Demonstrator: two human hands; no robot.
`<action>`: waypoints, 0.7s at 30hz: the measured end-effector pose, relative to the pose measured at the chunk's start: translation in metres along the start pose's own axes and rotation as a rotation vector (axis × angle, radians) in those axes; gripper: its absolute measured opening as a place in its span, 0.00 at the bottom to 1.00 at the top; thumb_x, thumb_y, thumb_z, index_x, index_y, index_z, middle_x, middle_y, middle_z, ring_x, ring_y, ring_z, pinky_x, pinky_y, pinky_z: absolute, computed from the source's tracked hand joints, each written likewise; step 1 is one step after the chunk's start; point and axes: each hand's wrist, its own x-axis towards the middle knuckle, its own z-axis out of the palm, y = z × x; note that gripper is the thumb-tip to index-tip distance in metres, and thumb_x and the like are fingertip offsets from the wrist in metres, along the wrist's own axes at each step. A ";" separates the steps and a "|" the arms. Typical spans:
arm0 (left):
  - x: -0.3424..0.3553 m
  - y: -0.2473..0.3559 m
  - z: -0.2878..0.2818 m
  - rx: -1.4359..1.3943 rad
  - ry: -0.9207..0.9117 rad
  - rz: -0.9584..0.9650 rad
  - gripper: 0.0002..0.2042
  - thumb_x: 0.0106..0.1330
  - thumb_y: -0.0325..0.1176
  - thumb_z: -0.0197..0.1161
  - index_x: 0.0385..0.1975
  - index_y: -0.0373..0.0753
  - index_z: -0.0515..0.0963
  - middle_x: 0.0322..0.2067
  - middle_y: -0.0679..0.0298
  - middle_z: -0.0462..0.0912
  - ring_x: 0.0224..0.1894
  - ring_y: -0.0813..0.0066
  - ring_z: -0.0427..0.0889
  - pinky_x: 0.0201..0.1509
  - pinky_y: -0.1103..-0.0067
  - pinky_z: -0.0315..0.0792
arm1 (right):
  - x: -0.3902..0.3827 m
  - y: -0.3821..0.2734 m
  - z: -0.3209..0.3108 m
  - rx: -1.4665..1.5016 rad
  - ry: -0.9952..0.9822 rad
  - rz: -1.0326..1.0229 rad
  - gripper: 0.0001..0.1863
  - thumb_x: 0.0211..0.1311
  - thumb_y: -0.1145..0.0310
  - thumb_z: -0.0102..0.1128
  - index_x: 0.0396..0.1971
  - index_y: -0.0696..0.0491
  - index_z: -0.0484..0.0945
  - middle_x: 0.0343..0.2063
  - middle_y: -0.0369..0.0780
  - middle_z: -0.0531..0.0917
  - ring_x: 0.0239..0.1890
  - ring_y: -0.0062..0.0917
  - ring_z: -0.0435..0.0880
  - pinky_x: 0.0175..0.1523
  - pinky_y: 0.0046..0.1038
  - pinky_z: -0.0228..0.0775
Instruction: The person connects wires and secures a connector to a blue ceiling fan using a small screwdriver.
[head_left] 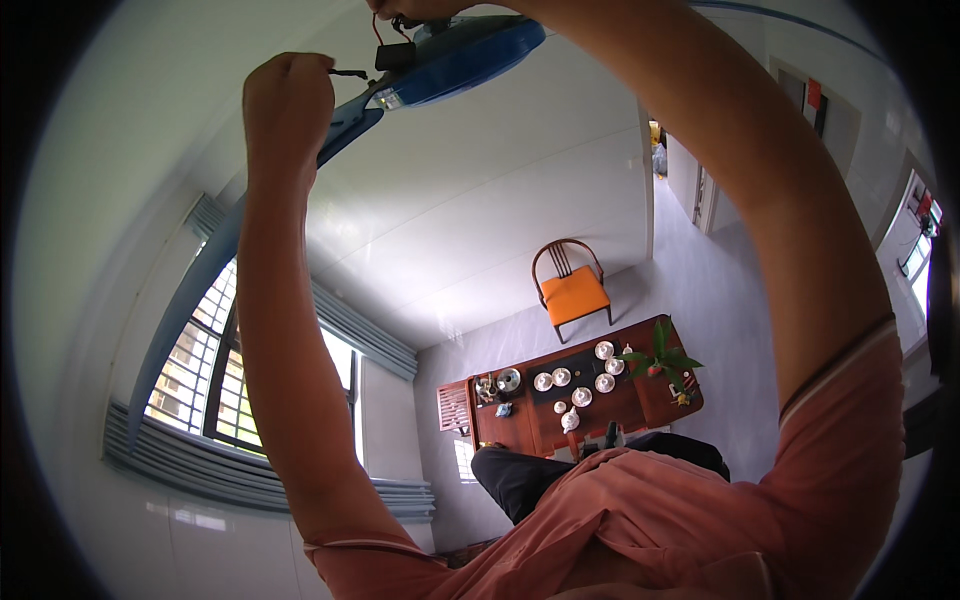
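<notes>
Both my arms are raised toward a blue ceiling fan at the top of the head view. Its blue blade passes behind my left wrist. A small black box sits on the fan's hub, with red and black wires rising from it. My left hand is closed in a pinch on a short black wire, whose end points toward the hub. At the upper edge my right hand is partly cut off by the frame; its fingers are closed at the red and black wires.
Far below, a dark wooden tea table carries white cups, a teapot and a green potted plant. An orange-seated chair stands beyond it. Another long blue blade reaches down left before a barred window with grey-blue curtains.
</notes>
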 end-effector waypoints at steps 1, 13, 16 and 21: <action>0.005 0.003 0.007 -0.090 -0.070 -0.118 0.16 0.69 0.34 0.55 0.46 0.29 0.85 0.19 0.70 0.70 0.21 0.87 0.62 0.27 0.83 0.60 | -0.001 -0.002 -0.002 -0.193 -0.057 -0.074 0.08 0.50 0.67 0.65 0.23 0.57 0.87 0.23 0.52 0.85 0.29 0.48 0.86 0.38 0.44 0.78; 0.053 -0.011 0.043 0.263 -0.129 0.026 0.13 0.64 0.37 0.62 0.36 0.37 0.90 0.27 0.55 0.89 0.30 0.62 0.86 0.43 0.68 0.80 | -0.008 -0.025 -0.021 -0.344 -0.096 -0.115 0.11 0.47 0.66 0.62 0.22 0.58 0.86 0.25 0.56 0.84 0.32 0.48 0.87 0.42 0.44 0.79; 0.052 -0.005 0.039 0.296 -0.138 0.116 0.12 0.63 0.36 0.63 0.37 0.38 0.90 0.26 0.56 0.89 0.30 0.63 0.86 0.43 0.69 0.80 | -0.006 -0.030 -0.014 -0.259 0.008 0.030 0.12 0.48 0.63 0.63 0.22 0.57 0.86 0.24 0.55 0.84 0.32 0.49 0.87 0.42 0.44 0.79; 0.050 -0.008 0.042 0.219 -0.074 0.166 0.11 0.62 0.35 0.64 0.37 0.39 0.91 0.26 0.56 0.89 0.29 0.62 0.87 0.44 0.69 0.80 | -0.012 -0.039 -0.030 -0.375 0.070 0.035 0.13 0.49 0.60 0.60 0.20 0.53 0.86 0.19 0.53 0.83 0.26 0.49 0.87 0.34 0.43 0.80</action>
